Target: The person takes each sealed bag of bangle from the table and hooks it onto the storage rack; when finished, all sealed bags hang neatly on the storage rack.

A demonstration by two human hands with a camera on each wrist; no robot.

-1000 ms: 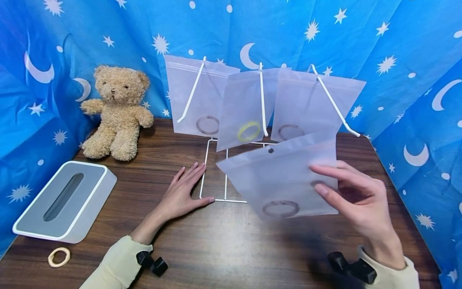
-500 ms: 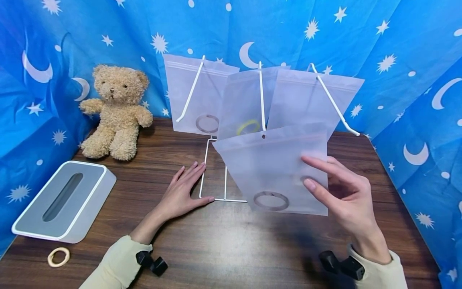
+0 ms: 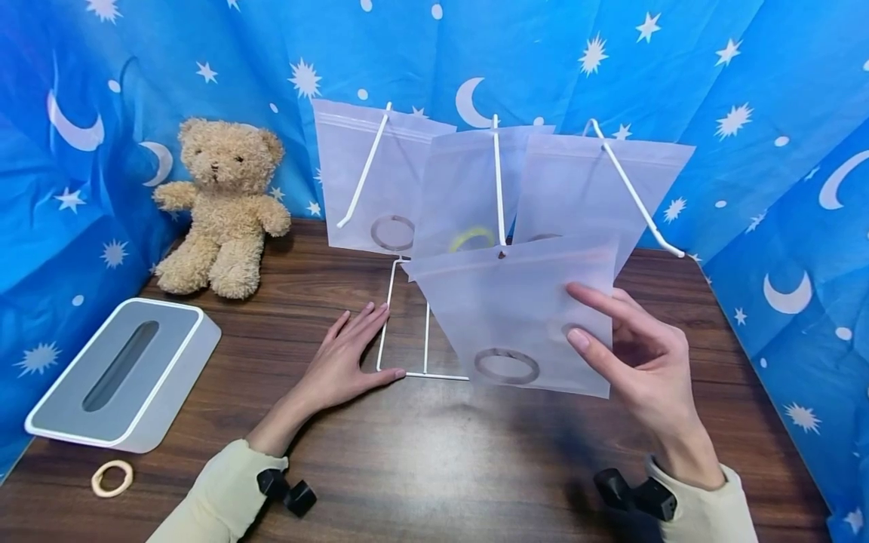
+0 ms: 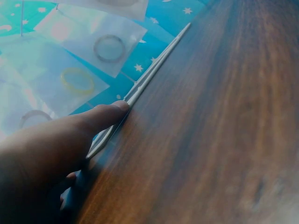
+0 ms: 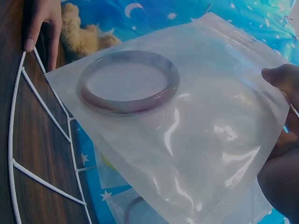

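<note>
My right hand point(image 3: 645, 354) pinches the right edge of a translucent zip bag point(image 3: 516, 302) between thumb and fingers. Inside, near its bottom, lies a brownish bangle point(image 5: 126, 107). The bag's punched hole overlaps the tip of the rack's middle prong point(image 3: 498, 196) in the head view. My left hand point(image 3: 346, 358) rests flat with fingers spread, its fingertips and thumb on the white wire base point(image 3: 437, 376). Similar bags hang on the prongs: a left bag point(image 3: 346, 158), a middle bag point(image 3: 451, 173) with a yellow bangle, and a right bag point(image 3: 557, 173), partly hidden.
A teddy bear point(image 3: 227, 173) sits at the back left. In front of it stands a grey-topped tissue box point(image 3: 64, 392), with a cream ring point(image 3: 96, 480) lying near it. Blue star-patterned cloth point(image 3: 679, 68) encloses the wooden table point(image 3: 434, 467) at the back and sides.
My right hand has moved left with the bag, bringing the bag's hole to the middle prong's tip. The left hand has stayed on the base.
</note>
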